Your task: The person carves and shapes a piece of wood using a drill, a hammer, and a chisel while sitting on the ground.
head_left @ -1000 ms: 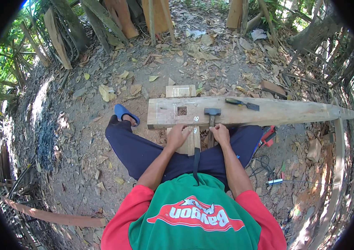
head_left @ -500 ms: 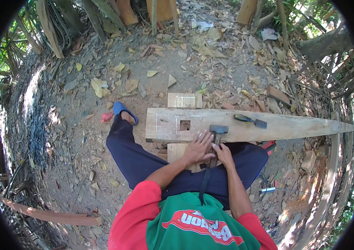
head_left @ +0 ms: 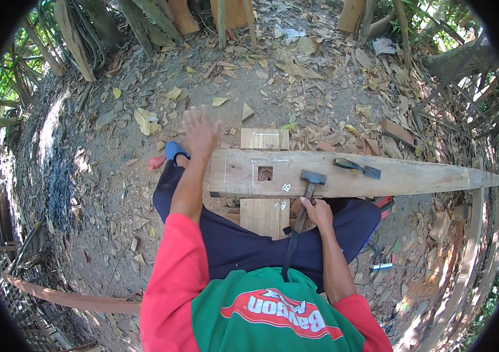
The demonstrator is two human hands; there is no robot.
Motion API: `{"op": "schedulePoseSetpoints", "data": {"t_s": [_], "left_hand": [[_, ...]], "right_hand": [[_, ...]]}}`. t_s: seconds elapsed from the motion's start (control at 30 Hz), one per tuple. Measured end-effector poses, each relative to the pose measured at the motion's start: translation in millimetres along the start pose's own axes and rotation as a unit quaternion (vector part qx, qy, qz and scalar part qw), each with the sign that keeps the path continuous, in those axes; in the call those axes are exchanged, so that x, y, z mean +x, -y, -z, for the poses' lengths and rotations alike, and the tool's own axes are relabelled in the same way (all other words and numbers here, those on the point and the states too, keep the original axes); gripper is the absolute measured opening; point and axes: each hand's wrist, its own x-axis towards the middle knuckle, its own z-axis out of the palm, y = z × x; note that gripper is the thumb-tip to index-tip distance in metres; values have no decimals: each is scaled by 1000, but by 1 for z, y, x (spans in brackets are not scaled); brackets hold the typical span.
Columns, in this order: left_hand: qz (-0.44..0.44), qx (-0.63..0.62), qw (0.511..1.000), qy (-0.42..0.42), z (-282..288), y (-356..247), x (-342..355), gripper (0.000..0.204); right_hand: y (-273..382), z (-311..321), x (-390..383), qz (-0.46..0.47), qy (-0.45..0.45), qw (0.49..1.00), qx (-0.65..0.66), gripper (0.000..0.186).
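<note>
Head | right hand [head_left: 319,213]: 1 hammer [head_left: 313,178] | on beam [head_left: 409,178]: 1 chisel [head_left: 359,168]

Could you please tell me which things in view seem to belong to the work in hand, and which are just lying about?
Seem to belong to the work:
hammer, held by its handle
long beam with a square hole
pale timber beneath the beam
flat-bladed tool on the beam

Probably just lying about:
dry leaves
white scrap
brown block beyond the beam

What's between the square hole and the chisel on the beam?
In the head view, the hammer's head is between them, over the beam, its handle in the right hand.
</note>
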Motion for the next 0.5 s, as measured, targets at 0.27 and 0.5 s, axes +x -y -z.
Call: {"op": "schedulePoseSetpoints", "data": {"t_s": [0.27, 0.5], "left_hand": [[-253, -204, 932, 162, 22, -129, -211, 76], [-185, -440, 803, 357, 84, -134, -275, 36]], "right_hand": [[2, 74, 64, 159, -280, 942, -98, 39], [-33, 75, 126, 69, -242, 927, -279, 36]]}}
